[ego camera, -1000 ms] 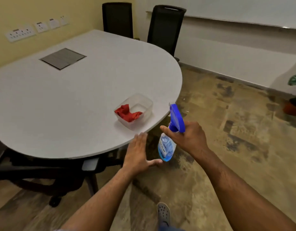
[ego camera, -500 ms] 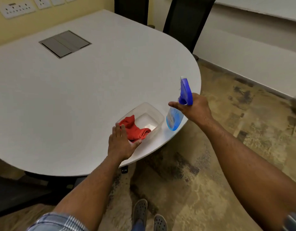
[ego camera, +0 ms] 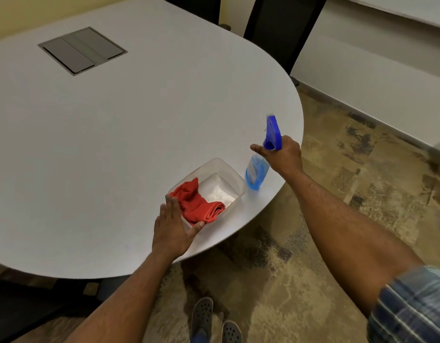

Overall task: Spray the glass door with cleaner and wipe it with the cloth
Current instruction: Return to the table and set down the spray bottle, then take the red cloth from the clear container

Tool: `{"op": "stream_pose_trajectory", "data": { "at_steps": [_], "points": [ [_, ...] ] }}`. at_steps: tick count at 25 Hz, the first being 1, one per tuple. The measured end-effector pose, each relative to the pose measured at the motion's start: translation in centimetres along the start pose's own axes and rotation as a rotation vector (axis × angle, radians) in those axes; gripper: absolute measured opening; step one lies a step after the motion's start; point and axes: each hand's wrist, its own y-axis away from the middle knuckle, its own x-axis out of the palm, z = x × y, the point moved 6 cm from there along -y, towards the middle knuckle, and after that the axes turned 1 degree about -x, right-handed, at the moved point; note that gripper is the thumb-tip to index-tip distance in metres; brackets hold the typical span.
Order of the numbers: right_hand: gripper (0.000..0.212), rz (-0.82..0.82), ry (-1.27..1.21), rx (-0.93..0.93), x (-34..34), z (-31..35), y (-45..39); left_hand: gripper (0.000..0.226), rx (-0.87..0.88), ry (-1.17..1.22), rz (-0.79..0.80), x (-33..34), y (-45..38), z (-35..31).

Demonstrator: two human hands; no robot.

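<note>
1. We are looking down at a large, rounded, pale grey table (ego camera: 115, 144) with a grey metal hatch panel (ego camera: 82, 50) set flush into its top on the far side.
2. Near the table's close edge, a clear, rectangular plastic container (ego camera: 229, 173) is sitting, and a crumpled red-orange cloth (ego camera: 196, 203) is lying inside its nearer half.
3. Our left hand (ego camera: 172, 229) is resting flat against the container's near corner, fingers straight and together, the thumb touching the near edge of the cloth; it is spread out rather than gripping anything.
4. Our right hand (ego camera: 283, 157) is wrapping around the neck of a translucent spray bottle of blue liquid with a bright blue trigger head (ego camera: 257, 173), the forefinger pointing out past the trigger.
5. The bottle is hanging tilted just beside the container's right end, its base over the table edge; we cannot tell whether the base is touching the table.
6. A blue plaid sleeve (ego camera: 412, 308) is showing on the right arm.
7. Two dark perforated clogs (ego camera: 201, 315) are standing on the mottled brown floor (ego camera: 338, 194) below.
8. Two black chair backs (ego camera: 283, 28) are standing beyond the table's far edge.
</note>
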Motion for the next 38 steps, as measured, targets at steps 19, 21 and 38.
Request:
{"op": "stream_pose_trajectory", "data": {
  "at_steps": [19,21,38],
  "points": [
    [0.037,0.285,0.475,-0.471,12.8,4.4,15.2,0.032,0.304,-0.171,-0.233,-5.3,-3.6,-3.1],
    [0.046,0.331,0.593,-0.502,14.7,5.2,15.0,0.027,0.404,-0.442,-0.116,-4.9,-5.0,-4.2],
    [0.029,0.307,0.588,-0.208,12.7,3.8,10.0,0.023,0.366,-0.171,-0.007,-7.6,-9.6,-3.8]
  ]
}}
